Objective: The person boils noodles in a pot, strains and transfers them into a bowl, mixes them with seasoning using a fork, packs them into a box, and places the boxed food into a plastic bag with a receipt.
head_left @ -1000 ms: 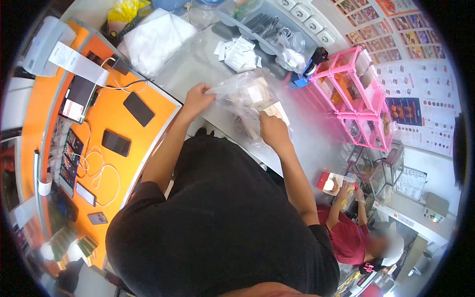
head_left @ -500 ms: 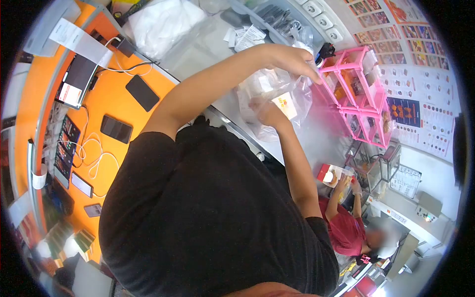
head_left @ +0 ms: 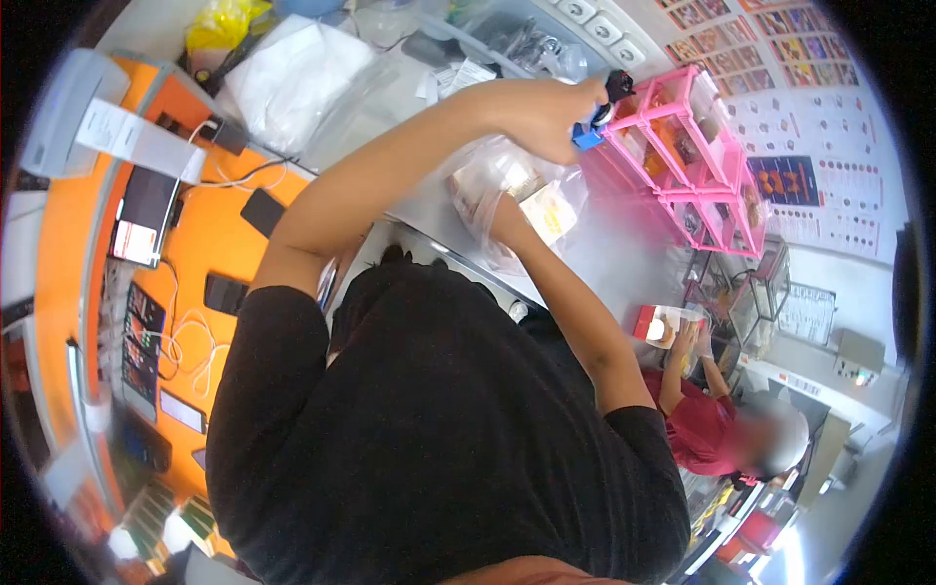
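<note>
On the metal counter, a clear plastic bag holds white food boxes with a small printed logo. My right hand is at the bag beside the boxes; its fingers are hidden by plastic and its own back. My left hand reaches past the bag to the near side of the pink shelf rack. Its fingers are closed around a small blue object, whose kind I cannot make out. A black item sits just beyond the fingers.
Left of me, an orange desk carries phones, cables and a card terminal. White plastic bags and a cutlery bin stand at the back. To the right, a co-worker in a red shirt handles a food box.
My left hand has moved from above the plastic bag to the rack's end, and a blue object now shows at its fingers. My right hand stays at the bag. The view has shifted slightly.
</note>
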`<state>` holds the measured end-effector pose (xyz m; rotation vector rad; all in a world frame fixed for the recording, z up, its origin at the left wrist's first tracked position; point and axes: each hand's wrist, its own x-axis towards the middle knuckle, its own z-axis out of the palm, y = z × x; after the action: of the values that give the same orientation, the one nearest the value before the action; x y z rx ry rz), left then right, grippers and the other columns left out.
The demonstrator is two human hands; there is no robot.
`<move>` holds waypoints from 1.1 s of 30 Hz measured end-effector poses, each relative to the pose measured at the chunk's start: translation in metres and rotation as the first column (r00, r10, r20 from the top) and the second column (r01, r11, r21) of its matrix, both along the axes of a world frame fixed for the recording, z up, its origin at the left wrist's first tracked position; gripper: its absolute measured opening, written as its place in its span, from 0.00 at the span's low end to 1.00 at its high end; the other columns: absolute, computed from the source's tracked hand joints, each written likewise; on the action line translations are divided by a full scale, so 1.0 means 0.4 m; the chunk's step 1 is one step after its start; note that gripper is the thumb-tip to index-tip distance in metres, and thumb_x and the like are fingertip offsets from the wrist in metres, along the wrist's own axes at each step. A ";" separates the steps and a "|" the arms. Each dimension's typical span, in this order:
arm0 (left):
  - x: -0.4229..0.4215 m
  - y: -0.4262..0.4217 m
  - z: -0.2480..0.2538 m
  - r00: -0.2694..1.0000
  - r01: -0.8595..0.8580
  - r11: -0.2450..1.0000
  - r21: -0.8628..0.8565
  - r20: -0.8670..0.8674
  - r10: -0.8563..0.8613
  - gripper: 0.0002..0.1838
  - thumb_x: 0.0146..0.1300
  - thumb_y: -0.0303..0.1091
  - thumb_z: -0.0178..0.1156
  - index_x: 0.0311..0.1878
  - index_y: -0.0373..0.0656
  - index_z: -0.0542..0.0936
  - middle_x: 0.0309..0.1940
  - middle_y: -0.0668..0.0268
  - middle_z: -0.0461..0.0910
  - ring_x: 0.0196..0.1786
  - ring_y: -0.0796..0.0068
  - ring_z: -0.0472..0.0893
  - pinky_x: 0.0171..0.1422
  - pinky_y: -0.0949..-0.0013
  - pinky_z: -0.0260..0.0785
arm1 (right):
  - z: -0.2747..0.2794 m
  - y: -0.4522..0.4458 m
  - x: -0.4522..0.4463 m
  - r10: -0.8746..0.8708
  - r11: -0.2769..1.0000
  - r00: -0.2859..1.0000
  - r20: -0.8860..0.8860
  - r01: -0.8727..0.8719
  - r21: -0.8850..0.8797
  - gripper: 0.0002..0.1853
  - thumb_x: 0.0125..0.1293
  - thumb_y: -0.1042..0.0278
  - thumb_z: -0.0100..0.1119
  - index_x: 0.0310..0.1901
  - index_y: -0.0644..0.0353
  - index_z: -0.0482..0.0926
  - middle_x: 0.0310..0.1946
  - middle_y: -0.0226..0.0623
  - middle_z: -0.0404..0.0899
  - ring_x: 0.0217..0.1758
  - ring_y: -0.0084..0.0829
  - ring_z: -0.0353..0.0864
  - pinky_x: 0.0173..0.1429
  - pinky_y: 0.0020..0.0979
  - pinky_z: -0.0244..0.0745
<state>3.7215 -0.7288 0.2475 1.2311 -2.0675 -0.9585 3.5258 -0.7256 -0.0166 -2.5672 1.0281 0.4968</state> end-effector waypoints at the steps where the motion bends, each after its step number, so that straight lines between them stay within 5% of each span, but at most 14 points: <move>1: 0.009 -0.020 -0.027 0.996 0.067 0.997 -0.040 0.063 -0.064 0.45 0.54 0.28 0.67 0.77 0.42 0.60 0.58 0.39 0.79 0.61 0.43 0.81 0.63 0.50 0.74 | 0.014 -0.006 -0.003 -0.100 0.995 0.995 -0.013 0.100 0.016 0.19 0.71 0.59 0.52 0.49 0.64 0.87 0.40 0.55 0.88 0.44 0.54 0.90 0.59 0.54 0.80; 5: 0.083 -0.061 -0.093 0.934 0.154 0.907 -0.393 0.357 -0.005 0.36 0.58 0.24 0.65 0.72 0.41 0.69 0.60 0.47 0.78 0.65 0.45 0.78 0.67 0.50 0.71 | 0.218 0.014 -0.104 -0.179 0.977 0.970 -0.162 0.156 -0.142 0.23 0.77 0.51 0.50 0.37 0.59 0.90 0.35 0.50 0.89 0.43 0.49 0.90 0.53 0.54 0.81; 8: 0.112 -0.087 -0.065 0.919 0.195 0.895 -0.402 0.393 -0.024 0.20 0.61 0.24 0.63 0.58 0.41 0.79 0.53 0.53 0.79 0.60 0.48 0.79 0.64 0.51 0.71 | 0.464 0.009 -0.194 -0.170 0.943 0.949 -0.267 0.078 -0.323 0.31 0.77 0.38 0.51 0.33 0.58 0.90 0.33 0.46 0.89 0.38 0.45 0.90 0.59 0.47 0.76; 10: 0.114 -0.103 -0.031 0.913 0.205 0.890 -0.407 0.407 -0.024 0.12 0.62 0.25 0.63 0.50 0.41 0.81 0.48 0.56 0.78 0.56 0.49 0.79 0.61 0.51 0.73 | 0.634 0.025 -0.233 -0.184 0.837 0.963 -0.199 0.047 -0.546 0.28 0.75 0.42 0.56 0.32 0.60 0.88 0.29 0.47 0.87 0.32 0.40 0.86 0.50 0.42 0.71; 12: 0.106 -0.101 -0.003 0.905 0.205 0.878 -0.434 0.426 -0.001 0.07 0.62 0.26 0.64 0.44 0.43 0.82 0.43 0.58 0.77 0.51 0.50 0.80 0.57 0.52 0.74 | 0.751 0.042 -0.266 -0.269 0.801 0.963 -0.005 0.221 -0.557 0.23 0.70 0.45 0.65 0.38 0.63 0.88 0.41 0.51 0.87 0.45 0.42 0.86 0.59 0.43 0.67; 15: 0.090 -0.090 0.020 0.842 0.236 0.865 -0.443 0.538 0.046 0.06 0.63 0.31 0.64 0.43 0.46 0.82 0.45 0.60 0.78 0.52 0.55 0.82 0.50 0.53 0.77 | 0.817 0.086 -0.382 -0.003 0.681 0.952 0.308 0.227 -0.696 0.32 0.59 0.47 0.77 0.55 0.66 0.84 0.57 0.53 0.81 0.62 0.48 0.79 0.68 0.48 0.67; 18: 0.058 -0.078 0.006 0.845 0.240 0.811 -0.533 0.526 0.096 0.08 0.64 0.32 0.64 0.46 0.50 0.83 0.45 0.64 0.78 0.49 0.58 0.82 0.46 0.56 0.79 | 0.627 0.140 -0.599 -0.394 0.631 0.585 0.709 0.733 -0.254 0.60 0.47 0.43 0.85 0.76 0.67 0.63 0.72 0.57 0.67 0.76 0.55 0.66 0.82 0.49 0.55; 20: 0.012 -0.075 -0.033 0.868 0.216 0.832 -0.511 0.491 0.077 0.10 0.64 0.33 0.63 0.49 0.54 0.84 0.45 0.65 0.78 0.48 0.60 0.83 0.44 0.57 0.79 | 0.409 0.146 -0.640 -0.508 0.714 0.662 0.551 0.682 -0.161 0.79 0.32 0.44 0.92 0.81 0.68 0.48 0.79 0.58 0.57 0.82 0.57 0.56 0.86 0.51 0.48; 22: -0.060 -0.103 -0.077 0.884 0.268 0.804 -0.531 0.467 0.014 0.12 0.65 0.33 0.63 0.51 0.56 0.85 0.45 0.66 0.80 0.48 0.62 0.84 0.44 0.58 0.81 | 0.185 0.107 -0.580 -0.503 0.777 0.626 0.595 0.630 -0.006 0.84 0.29 0.44 0.93 0.82 0.70 0.41 0.82 0.61 0.47 0.85 0.60 0.46 0.87 0.51 0.42; 24: -0.167 -0.142 -0.115 0.909 0.353 0.745 -0.566 0.396 -0.130 0.12 0.65 0.34 0.65 0.52 0.58 0.86 0.45 0.66 0.81 0.47 0.62 0.85 0.44 0.58 0.81 | 0.163 -0.025 -0.417 -0.437 0.834 0.542 0.718 0.544 0.097 0.81 0.32 0.35 0.89 0.81 0.70 0.46 0.82 0.60 0.48 0.87 0.52 0.42 0.88 0.51 0.38; 26: -0.273 -0.179 -0.181 0.908 0.414 0.732 -0.541 0.301 -0.291 0.13 0.65 0.35 0.64 0.52 0.58 0.85 0.46 0.64 0.81 0.48 0.61 0.85 0.45 0.58 0.82 | 0.143 -0.126 -0.320 -0.526 0.800 0.717 0.458 0.234 0.553 0.63 0.53 0.40 0.80 0.80 0.64 0.52 0.81 0.52 0.55 0.86 0.43 0.48 0.88 0.47 0.42; 27: -0.320 -0.199 -0.233 0.892 0.451 0.734 -0.508 0.268 -0.363 0.14 0.64 0.35 0.64 0.52 0.58 0.85 0.47 0.64 0.81 0.48 0.61 0.85 0.46 0.58 0.82 | 0.117 -0.156 -0.283 -0.495 0.722 0.784 0.375 0.130 0.680 0.61 0.55 0.41 0.79 0.80 0.63 0.53 0.80 0.51 0.56 0.86 0.42 0.49 0.87 0.46 0.43; 29: -0.402 -0.195 -0.304 0.862 0.506 0.787 -0.353 0.223 -0.455 0.11 0.65 0.34 0.61 0.49 0.52 0.83 0.47 0.63 0.80 0.49 0.60 0.85 0.45 0.57 0.82 | 0.057 -0.160 -0.251 -0.460 0.768 0.755 0.467 0.075 0.636 0.57 0.57 0.43 0.76 0.80 0.62 0.54 0.80 0.50 0.58 0.85 0.42 0.51 0.87 0.45 0.45; 33: -0.480 -0.133 -0.350 0.710 0.704 0.658 -0.265 0.273 -0.650 0.07 0.70 0.31 0.57 0.48 0.43 0.77 0.49 0.60 0.79 0.45 0.59 0.85 0.41 0.57 0.80 | -0.076 -0.136 -0.234 -0.468 0.810 0.663 0.584 0.058 0.584 0.49 0.63 0.46 0.70 0.79 0.61 0.57 0.78 0.48 0.61 0.83 0.42 0.56 0.86 0.43 0.48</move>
<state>3.5295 -0.7820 0.1074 0.3113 -2.7559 -0.7322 3.4324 -0.7802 -0.0469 -1.7821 0.8061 -0.2832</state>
